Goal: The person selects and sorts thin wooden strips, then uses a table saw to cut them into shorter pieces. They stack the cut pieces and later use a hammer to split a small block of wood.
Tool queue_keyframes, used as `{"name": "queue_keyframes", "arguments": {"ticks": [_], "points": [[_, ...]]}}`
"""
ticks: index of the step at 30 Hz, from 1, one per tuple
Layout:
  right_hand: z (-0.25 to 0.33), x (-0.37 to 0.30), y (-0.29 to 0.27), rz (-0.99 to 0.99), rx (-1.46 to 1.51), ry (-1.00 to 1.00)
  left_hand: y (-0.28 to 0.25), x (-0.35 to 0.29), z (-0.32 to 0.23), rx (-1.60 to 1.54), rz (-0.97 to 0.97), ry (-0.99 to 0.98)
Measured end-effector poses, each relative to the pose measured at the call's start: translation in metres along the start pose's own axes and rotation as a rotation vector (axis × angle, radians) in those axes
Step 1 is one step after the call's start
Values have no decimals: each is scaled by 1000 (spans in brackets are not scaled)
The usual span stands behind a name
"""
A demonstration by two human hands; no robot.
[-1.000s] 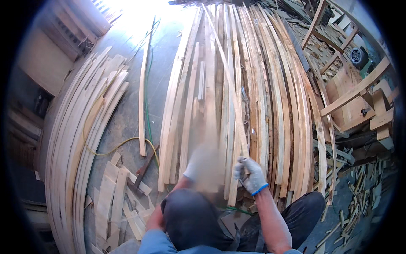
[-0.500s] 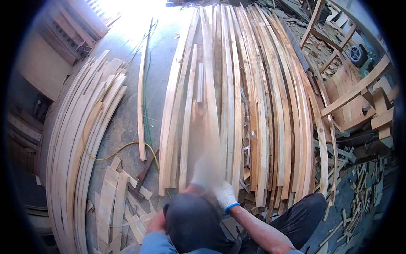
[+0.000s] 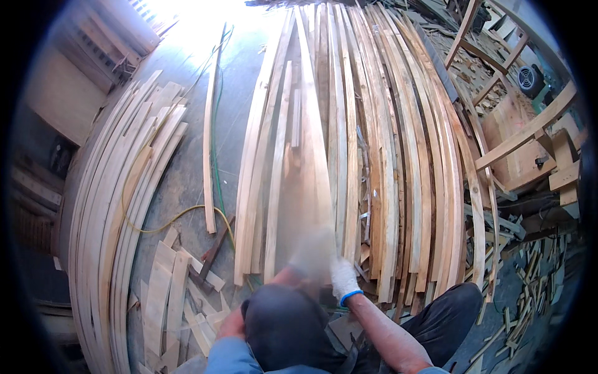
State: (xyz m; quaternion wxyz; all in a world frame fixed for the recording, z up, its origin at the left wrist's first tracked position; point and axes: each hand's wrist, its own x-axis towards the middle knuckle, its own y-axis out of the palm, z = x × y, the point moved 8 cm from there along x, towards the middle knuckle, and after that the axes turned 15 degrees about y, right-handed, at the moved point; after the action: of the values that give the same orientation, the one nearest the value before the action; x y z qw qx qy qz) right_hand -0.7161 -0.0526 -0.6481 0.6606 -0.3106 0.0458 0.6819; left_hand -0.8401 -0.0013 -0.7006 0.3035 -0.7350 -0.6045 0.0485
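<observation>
A long pale wooden strip (image 3: pixel 313 118) runs away from me, over the gap in the row of strips on the floor. Its near end is at my hands, in a hazy patch of the picture. My right hand (image 3: pixel 344 278), in a white knit glove with a blue cuff, is closed at the right side of that end. My left hand (image 3: pixel 305 257), also gloved in white, is by the left side of the same end; blur hides its fingers. My bent knee (image 3: pixel 283 324) covers part of the left forearm. A shorter strip (image 3: pixel 295 121) lies in the gap.
Many strips (image 3: pixel 408 156) lie lengthwise to the right. Another stack (image 3: pixel 115 206) lies at the far left, with a yellow hose (image 3: pixel 177 215) across it. Offcuts (image 3: pixel 165 280) are heaped at left, scraps (image 3: pixel 529 299) at right. A wooden frame (image 3: pixel 529 128) stands on the right.
The strip's near end and both my hands have shifted a little to the right. The strip's far end has stayed almost in place.
</observation>
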Motion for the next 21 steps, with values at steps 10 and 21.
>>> {"name": "queue_keyframes", "arguments": {"ticks": [10,21], "points": [[-47,19,0,368,0,-144,-22,42,-98,-1224,-416,-741],[-71,34,-9,236,19,14,-14,21,-30,-372,-83,-655]]}}
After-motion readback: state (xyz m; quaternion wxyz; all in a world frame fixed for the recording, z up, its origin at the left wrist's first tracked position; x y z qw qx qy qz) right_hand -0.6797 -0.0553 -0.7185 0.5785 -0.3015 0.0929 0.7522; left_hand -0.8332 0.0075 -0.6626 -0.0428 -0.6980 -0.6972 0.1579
